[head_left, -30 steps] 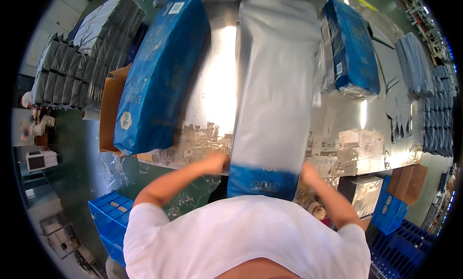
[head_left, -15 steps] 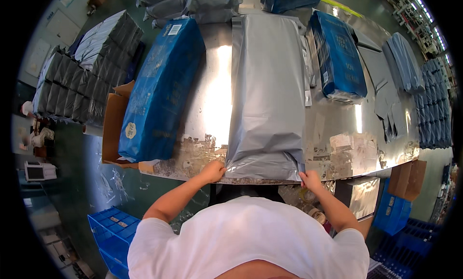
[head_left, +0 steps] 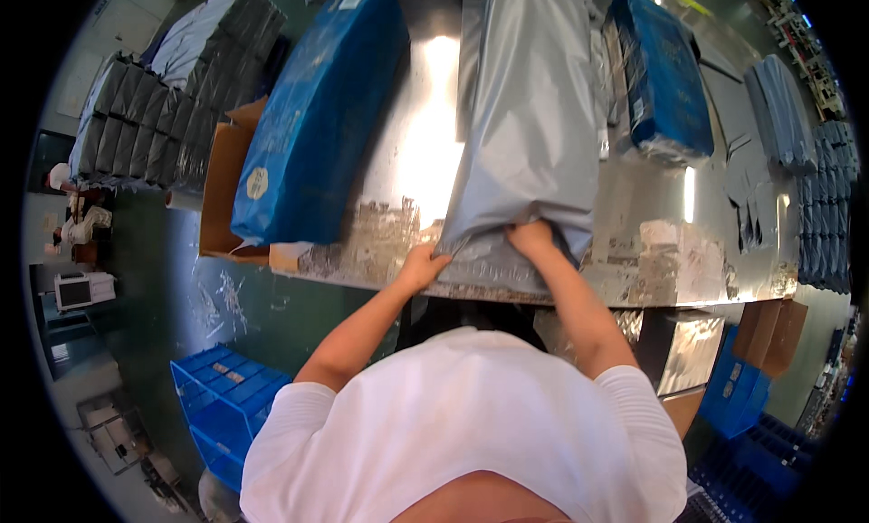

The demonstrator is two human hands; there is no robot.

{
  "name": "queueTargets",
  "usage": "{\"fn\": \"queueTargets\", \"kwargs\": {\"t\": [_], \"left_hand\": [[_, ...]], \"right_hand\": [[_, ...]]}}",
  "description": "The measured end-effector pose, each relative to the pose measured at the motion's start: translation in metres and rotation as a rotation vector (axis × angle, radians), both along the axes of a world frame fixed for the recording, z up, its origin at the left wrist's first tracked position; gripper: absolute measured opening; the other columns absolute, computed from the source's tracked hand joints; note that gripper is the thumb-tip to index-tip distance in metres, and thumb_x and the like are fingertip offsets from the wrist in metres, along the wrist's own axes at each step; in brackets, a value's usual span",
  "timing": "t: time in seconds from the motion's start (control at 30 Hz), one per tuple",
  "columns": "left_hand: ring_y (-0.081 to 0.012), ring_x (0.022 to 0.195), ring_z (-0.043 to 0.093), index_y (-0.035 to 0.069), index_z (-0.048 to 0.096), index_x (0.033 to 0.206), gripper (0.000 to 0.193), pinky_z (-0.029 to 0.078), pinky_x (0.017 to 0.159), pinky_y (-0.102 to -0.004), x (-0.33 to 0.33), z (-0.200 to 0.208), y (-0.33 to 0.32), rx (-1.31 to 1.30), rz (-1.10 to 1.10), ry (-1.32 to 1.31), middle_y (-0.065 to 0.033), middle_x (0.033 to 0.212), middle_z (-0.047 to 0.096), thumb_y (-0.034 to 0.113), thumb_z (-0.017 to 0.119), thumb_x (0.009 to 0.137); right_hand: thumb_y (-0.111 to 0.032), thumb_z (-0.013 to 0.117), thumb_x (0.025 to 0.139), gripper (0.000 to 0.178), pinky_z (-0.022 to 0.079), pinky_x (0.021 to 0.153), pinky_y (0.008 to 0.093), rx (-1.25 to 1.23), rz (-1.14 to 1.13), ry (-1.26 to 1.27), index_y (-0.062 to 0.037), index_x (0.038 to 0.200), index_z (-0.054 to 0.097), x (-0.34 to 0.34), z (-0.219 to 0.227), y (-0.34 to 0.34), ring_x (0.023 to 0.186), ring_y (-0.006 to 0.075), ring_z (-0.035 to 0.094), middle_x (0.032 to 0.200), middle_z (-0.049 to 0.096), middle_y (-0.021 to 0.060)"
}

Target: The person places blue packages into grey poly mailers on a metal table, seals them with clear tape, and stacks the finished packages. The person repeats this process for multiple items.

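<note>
A long grey plastic mailing bag (head_left: 534, 116), filled and bulging, lies lengthwise in front of me with its near end at the table's front edge. My left hand (head_left: 424, 267) is closed on the left corner of that near end. On top of the bag, my right hand (head_left: 532, 239) grips the plastic near the middle of the near end, where it creases around the fingers. The fingertips of the right hand are partly hidden in the folds. What fills the bag is covered.
On the metal table (head_left: 398, 197) a long blue package (head_left: 317, 116) lies left beside an open cardboard box (head_left: 217, 197). Another blue package (head_left: 665, 80) and flat grey bags (head_left: 783, 111) lie right. Wrapped stacks (head_left: 145, 129) stand far left, a blue crate (head_left: 231, 396) on the floor.
My right hand has moved from the bag's near right corner inward and up onto its near end, creasing the plastic. My left hand still holds the left corner. The whole view has shifted.
</note>
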State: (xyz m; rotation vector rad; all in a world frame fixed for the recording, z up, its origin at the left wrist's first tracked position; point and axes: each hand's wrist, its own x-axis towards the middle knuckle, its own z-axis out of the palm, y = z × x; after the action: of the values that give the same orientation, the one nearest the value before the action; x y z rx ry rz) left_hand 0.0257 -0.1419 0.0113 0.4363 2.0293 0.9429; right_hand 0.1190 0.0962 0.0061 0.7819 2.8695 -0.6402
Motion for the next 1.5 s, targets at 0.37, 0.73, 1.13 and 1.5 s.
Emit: {"fn": "queueTargets", "kwargs": {"t": [0.37, 0.73, 1.13, 1.5], "left_hand": [[-0.0177, 0.077, 0.063, -0.006, 0.058, 0.091, 0.014, 0.052, 0.069, -0.0242, 0.019, 0.023, -0.027, 0.317, 0.247, -0.562, -0.0119, 0.083, 0.063, 0.005, 0.052, 0.085], [-0.0198, 0.078, 0.063, -0.006, 0.057, 0.090, 0.015, 0.052, 0.068, -0.0253, 0.002, 0.019, -0.051, 0.190, 0.164, -0.616, -0.0131, 0.083, 0.063, 0.007, 0.052, 0.085], [-0.0246, 0.126, 0.029, 0.023, 0.041, 0.126, 0.056, 0.023, 0.105, -0.0403, -0.063, 0.097, 0.005, 0.145, -1.140, 1.132, -0.0087, 0.134, 0.032, 0.001, 0.046, 0.074], [-0.0204, 0.129, 0.024, 0.024, 0.040, 0.126, 0.057, 0.023, 0.105, -0.0358, -0.058, 0.083, 0.031, 0.304, -1.413, 1.202, -0.0043, 0.138, 0.028, 0.006, 0.051, 0.073]], "right_hand": [[-0.014, 0.066, 0.073, 0.020, 0.042, 0.060, 0.0254, -0.512, 0.131, 0.635, -0.0026, 0.088, 0.058, 0.012, 0.046, -0.123, 0.069, 0.0142, 0.051, 0.080, 0.054, 0.0054], [-0.016, 0.049, 0.078, 0.019, 0.046, 0.075, 0.0367, -0.306, 0.775, -0.965, -0.0080, 0.090, 0.061, 0.325, -0.006, -0.017, 0.090, 0.0288, 0.058, 0.096, 0.060, 0.0145], [-0.008, 0.057, 0.067, 0.017, 0.046, 0.063, 0.0394, 0.207, 0.308, -0.436, -0.0050, 0.083, 0.056, 0.229, 0.105, 0.114, 0.080, 0.0327, 0.057, 0.083, 0.058, 0.0150], [-0.012, 0.056, 0.066, 0.024, 0.042, 0.074, 0.0361, -0.184, 0.253, -0.381, -0.0078, 0.090, 0.054, 0.145, 0.110, 0.043, 0.097, 0.0243, 0.049, 0.099, 0.052, 0.0066]]}}
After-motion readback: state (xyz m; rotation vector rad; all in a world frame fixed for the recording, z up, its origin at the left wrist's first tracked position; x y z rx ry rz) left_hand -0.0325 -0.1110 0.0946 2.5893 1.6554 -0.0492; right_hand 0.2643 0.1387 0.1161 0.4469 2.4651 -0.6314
